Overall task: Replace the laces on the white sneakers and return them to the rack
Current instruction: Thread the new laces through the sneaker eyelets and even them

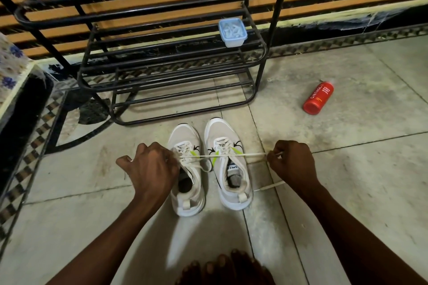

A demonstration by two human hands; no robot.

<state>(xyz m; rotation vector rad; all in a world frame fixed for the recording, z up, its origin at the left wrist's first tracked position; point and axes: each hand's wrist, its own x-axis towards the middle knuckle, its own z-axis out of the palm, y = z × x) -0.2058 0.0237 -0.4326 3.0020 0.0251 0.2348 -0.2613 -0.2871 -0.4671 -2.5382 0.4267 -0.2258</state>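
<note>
- Right in front of the black rack, two white sneakers stood side by side on the floor, toes pointing at the rack.
- One white lace was pulled tight across both sneakers, running the same way as the rack's front bars.
- The left hand was on the side of the sneakers away from the rack, fingers curled at the left shoe's lace holes. It seemed to hold one end of the lace.
- The right hand was off past the rack's right side, pinching the lace with finger and thumb. The loose end hung down to the floor.
- A small blue box sat on a middle shelf of the rack, at its right end.
- A red bottle lay on its side to the right of the rack.
</note>
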